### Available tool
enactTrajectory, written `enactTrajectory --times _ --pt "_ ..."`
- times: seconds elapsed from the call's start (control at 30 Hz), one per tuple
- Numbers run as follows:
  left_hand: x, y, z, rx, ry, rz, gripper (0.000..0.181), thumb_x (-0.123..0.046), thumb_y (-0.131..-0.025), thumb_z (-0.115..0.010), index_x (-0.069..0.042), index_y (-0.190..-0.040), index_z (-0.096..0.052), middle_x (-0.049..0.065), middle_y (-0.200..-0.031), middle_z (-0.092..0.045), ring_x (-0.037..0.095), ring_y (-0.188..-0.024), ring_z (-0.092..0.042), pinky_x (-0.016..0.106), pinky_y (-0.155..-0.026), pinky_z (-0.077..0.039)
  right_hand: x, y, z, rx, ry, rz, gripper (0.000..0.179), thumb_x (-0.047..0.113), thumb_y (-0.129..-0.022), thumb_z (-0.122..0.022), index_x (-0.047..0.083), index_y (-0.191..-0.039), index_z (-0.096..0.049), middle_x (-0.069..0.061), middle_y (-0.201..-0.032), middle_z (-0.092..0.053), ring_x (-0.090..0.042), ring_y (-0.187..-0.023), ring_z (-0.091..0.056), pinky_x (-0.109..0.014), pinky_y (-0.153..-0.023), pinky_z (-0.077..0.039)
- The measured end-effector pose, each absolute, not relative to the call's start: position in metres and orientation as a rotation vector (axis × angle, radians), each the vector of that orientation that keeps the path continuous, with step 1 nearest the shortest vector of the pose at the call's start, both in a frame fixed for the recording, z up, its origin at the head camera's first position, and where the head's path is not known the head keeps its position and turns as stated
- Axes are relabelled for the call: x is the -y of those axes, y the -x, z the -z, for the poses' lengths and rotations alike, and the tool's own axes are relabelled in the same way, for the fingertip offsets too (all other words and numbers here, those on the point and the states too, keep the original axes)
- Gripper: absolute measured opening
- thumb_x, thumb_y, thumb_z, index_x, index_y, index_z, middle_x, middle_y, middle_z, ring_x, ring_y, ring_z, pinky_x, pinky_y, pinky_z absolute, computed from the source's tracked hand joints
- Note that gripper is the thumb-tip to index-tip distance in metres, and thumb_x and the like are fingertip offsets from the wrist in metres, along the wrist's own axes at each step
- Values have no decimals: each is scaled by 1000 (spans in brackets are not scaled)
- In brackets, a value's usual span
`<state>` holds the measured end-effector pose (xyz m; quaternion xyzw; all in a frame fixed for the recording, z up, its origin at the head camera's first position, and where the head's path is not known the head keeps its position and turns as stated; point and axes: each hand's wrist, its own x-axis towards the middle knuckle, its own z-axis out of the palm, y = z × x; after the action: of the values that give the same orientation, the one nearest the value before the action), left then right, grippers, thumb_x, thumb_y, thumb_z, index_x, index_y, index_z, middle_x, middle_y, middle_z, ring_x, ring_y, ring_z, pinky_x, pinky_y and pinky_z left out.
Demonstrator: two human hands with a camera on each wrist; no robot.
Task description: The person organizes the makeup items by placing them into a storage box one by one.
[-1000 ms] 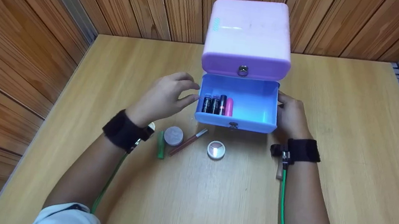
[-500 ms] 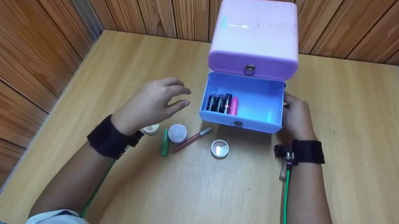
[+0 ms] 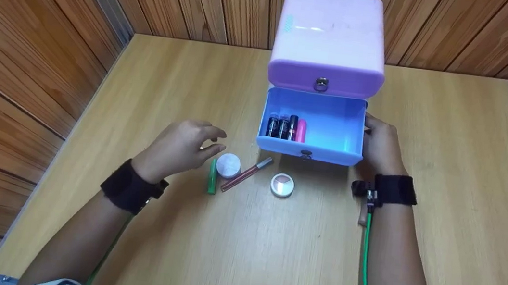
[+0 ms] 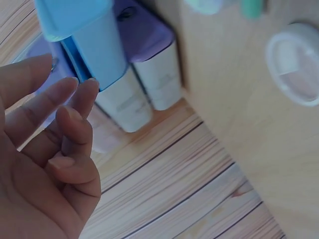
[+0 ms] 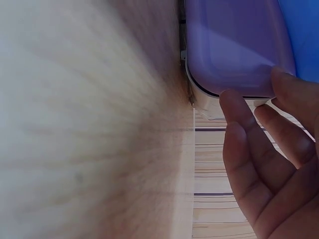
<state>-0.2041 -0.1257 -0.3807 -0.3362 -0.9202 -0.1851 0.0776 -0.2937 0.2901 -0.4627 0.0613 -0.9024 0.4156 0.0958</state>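
Note:
My left hand (image 3: 180, 148) hovers over the table with loosely bent fingers and holds nothing. Its fingertips are close to a green tube (image 3: 212, 176) and a round lidded jar (image 3: 229, 165). In the left wrist view a white-rimmed round compact (image 4: 294, 64) lies on the table beyond the hand. My right hand (image 3: 382, 146) is at the right side of a pulled-out blue drawer (image 3: 309, 152). In the right wrist view its fingertips reach the corner of a purple lower drawer (image 5: 239, 50); whether they press on it I cannot tell. Several lipsticks (image 3: 283, 127) stand in the blue drawer's left half.
The drawer belongs to a small pink-topped chest (image 3: 330, 31) near the back wall. In front lie a lip gloss tube (image 3: 245, 175) and a second round compact (image 3: 282, 185). A small object (image 3: 362, 216) is partly hidden beneath the right wrist. Wood panels (image 3: 26, 61) border the table.
My left hand has drawn away from the blue drawer, towards me and to the left, and now covers the compact there. The right hand stays beside the drawer.

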Motion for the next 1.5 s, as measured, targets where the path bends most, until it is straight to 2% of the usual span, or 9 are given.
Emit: enactTrajectory --times 0.17,0.27,0.37,0.47,0.77,1.0,1.2,1.33,1.5 --pt "127 201 402 2896 921 555 23 -13 -88 -74 -7 -110 -73 4 -93 -72 11 -76 -64 26 -65 -53 -291 296 459 2677 -185 -1233 33 10 -95 -60 6 -128 -65 -13 -118 -67 -27 -89 -67 -42 -78 -52" --pt "126 200 419 2985 869 486 29 -15 -88 -74 -7 -116 -71 2 -82 -69 10 -67 -59 25 -59 -49 -293 295 460 2681 -198 -1222 32 9 -96 -60 5 -127 -65 -15 -120 -65 -30 -91 -66 -45 -80 -52" --pt "124 199 434 3070 828 431 38 -23 -90 -71 -7 -125 -67 0 -66 -58 13 -61 -50 26 -51 -41 -295 294 461 2678 -188 -1218 31 8 -96 -60 4 -126 -65 -16 -121 -65 -32 -94 -66 -46 -82 -52" --pt "122 201 445 3134 773 412 46 -30 -92 -68 -9 -132 -62 -1 -59 -46 15 -58 -44 27 -46 -32 -295 294 462 2669 -183 -1228 31 9 -96 -60 4 -126 -65 -16 -120 -65 -32 -95 -66 -46 -83 -52" --pt "125 203 460 3165 622 453 52 -28 -91 -67 -8 -137 -55 0 -64 -48 15 -55 -44 26 -44 -33 -293 297 463 2652 -209 -1237 31 7 -96 -60 5 -126 -65 -15 -117 -67 -30 -93 -67 -45 -81 -53" --pt "127 198 468 3147 535 461 27 -19 -87 -63 -7 -111 -63 2 -74 -48 19 -69 -44 30 -48 -31 -291 299 460 2665 -202 -1207 34 7 -94 -61 8 -128 -65 -12 -121 -66 -27 -91 -67 -43 -79 -53" --pt "134 195 468 3129 471 690 42 -20 -87 -67 -11 -127 -59 -1 -73 -52 15 -64 -49 29 -51 -38 -294 296 463 2671 -184 -1213 33 8 -94 -61 8 -128 -65 -13 -113 -69 -26 -86 -67 -41 -75 -53" --pt "140 195 462 3013 518 875 42 -20 -89 -68 -14 -128 -53 -5 -75 -61 10 -59 -55 28 -52 -46 -297 293 464 2666 -175 -1241 35 8 -95 -61 8 -130 -64 -13 -117 -67 -28 -88 -68 -42 -77 -54" --pt "145 197 433 2828 588 1235 46 -14 -89 -68 -16 -130 -47 -5 -84 -66 11 -66 -58 28 -57 -49 -291 297 462 2684 -173 -1293 35 12 -97 -60 10 -132 -62 -12 -123 -64 -28 -95 -67 -43 -81 -54"
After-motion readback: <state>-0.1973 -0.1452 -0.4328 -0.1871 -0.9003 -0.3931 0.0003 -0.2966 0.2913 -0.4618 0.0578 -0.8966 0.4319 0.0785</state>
